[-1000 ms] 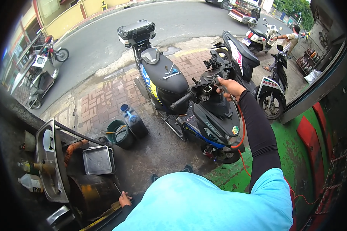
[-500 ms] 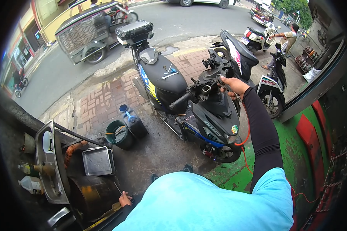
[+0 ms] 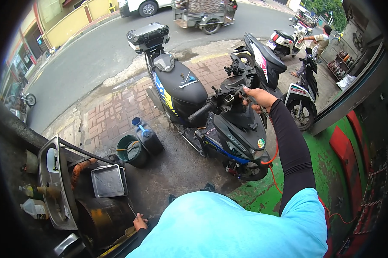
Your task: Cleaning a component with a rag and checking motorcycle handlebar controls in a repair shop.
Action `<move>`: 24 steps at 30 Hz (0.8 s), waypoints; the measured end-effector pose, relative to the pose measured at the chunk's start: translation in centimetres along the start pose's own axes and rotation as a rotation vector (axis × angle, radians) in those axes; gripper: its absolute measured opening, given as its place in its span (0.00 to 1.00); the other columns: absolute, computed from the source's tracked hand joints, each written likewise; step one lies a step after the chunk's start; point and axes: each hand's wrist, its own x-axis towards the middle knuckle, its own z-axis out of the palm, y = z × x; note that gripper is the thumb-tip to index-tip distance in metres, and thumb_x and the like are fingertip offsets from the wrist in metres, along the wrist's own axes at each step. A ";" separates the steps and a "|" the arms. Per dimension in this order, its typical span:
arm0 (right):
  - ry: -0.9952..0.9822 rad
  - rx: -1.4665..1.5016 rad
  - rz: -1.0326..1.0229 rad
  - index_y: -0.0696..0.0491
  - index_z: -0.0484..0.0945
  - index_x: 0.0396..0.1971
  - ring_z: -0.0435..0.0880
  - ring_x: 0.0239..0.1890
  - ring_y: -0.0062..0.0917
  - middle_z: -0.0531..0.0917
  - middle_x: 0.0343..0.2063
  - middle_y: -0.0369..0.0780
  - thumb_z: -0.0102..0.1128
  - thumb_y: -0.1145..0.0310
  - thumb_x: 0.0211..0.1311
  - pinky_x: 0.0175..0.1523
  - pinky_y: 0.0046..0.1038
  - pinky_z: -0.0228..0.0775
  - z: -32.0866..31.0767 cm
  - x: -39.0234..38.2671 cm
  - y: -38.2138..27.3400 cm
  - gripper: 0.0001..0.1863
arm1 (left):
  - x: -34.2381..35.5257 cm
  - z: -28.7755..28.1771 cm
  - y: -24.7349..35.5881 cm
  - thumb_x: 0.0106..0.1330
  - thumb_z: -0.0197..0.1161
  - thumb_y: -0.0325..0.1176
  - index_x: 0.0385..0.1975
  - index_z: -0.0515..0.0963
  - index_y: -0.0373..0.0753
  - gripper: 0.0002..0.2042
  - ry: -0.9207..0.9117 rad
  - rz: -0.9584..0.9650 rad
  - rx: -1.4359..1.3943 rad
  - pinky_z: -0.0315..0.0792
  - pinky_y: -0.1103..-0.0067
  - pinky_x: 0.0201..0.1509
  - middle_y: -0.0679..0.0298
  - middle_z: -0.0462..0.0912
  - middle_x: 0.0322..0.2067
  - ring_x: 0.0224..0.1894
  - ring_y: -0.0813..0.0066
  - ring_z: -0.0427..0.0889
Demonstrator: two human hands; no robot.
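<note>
My right arm, in a black sleeve, reaches over the front of a dark scooter [image 3: 241, 136] whose handlebar area is stripped of its covers. My right hand [image 3: 262, 99] is closed round a small grey air blow gun [image 3: 246, 90], its tip by the exposed handlebar parts [image 3: 229, 98]. An orange air hose [image 3: 275, 150] runs down from that hand past the front wheel. Low at the left, beside a dark drum [image 3: 101, 219], my left hand [image 3: 140, 222] is closed on a thin metal rod [image 3: 132, 208]; its far details are too small to make out.
Wrenches [image 3: 188, 83] lie on the scooter's seat. A green bucket [image 3: 131, 151], a dark jug [image 3: 149, 139] and a metal tray [image 3: 108, 180] stand left. Other scooters [image 3: 303, 99] and a person [image 3: 319, 45] are at the right. Vehicles [image 3: 202, 15] use the road.
My right hand and the air blow gun shift very slightly over the handlebar. The left hand stays put. On the road, the covered sidecar vehicle has moved right and a white vehicle shows further left.
</note>
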 end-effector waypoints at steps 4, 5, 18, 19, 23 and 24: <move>-0.038 0.003 -0.017 0.50 0.75 0.41 0.60 0.12 0.10 0.78 0.27 0.31 0.48 0.43 0.71 0.17 0.19 0.54 0.3 0.5 0.2 0.23 | 0.3 0.0 -0.2 0.74 0.49 0.52 0.39 0.79 0.29 0.26 0.027 -0.013 -0.015 0.60 0.76 0.13 0.58 0.78 0.14 0.09 0.75 0.68; -0.018 0.006 -0.011 0.50 0.75 0.41 0.60 0.12 0.10 0.78 0.27 0.31 0.48 0.43 0.71 0.17 0.18 0.54 0.3 0.7 0.2 0.23 | 0.3 -0.1 -0.4 0.74 0.49 0.52 0.39 0.79 0.29 0.26 0.028 -0.014 -0.015 0.60 0.76 0.13 0.58 0.78 0.14 0.09 0.75 0.68; -0.019 0.006 -0.016 0.51 0.75 0.42 0.60 0.12 0.09 0.78 0.28 0.32 0.48 0.42 0.70 0.17 0.18 0.54 0.6 1.2 0.1 0.25 | -0.2 -0.6 -1.3 0.75 0.48 0.51 0.39 0.79 0.28 0.26 0.018 -0.002 0.021 0.61 0.75 0.12 0.57 0.78 0.14 0.08 0.72 0.67; -0.018 0.005 -0.017 0.51 0.75 0.42 0.60 0.12 0.09 0.78 0.28 0.32 0.48 0.42 0.70 0.17 0.18 0.54 0.4 1.4 0.3 0.25 | -0.3 -0.5 -1.3 0.75 0.48 0.51 0.39 0.79 0.28 0.26 0.016 -0.001 0.019 0.61 0.75 0.12 0.57 0.78 0.14 0.08 0.72 0.67; -0.015 0.057 -0.049 0.51 0.75 0.42 0.60 0.12 0.10 0.78 0.27 0.32 0.48 0.42 0.71 0.16 0.19 0.54 0.2 2.2 0.9 0.24 | -0.2 -0.3 -1.0 0.75 0.48 0.51 0.40 0.79 0.28 0.27 0.008 -0.005 -0.002 0.61 0.75 0.12 0.56 0.78 0.14 0.08 0.72 0.67; -0.020 0.054 -0.046 0.51 0.75 0.43 0.60 0.12 0.11 0.78 0.27 0.32 0.48 0.43 0.71 0.16 0.19 0.54 0.3 2.3 0.9 0.24 | -0.3 -0.3 -0.9 0.75 0.48 0.51 0.40 0.79 0.28 0.27 0.015 -0.004 0.002 0.61 0.75 0.12 0.56 0.78 0.14 0.08 0.72 0.67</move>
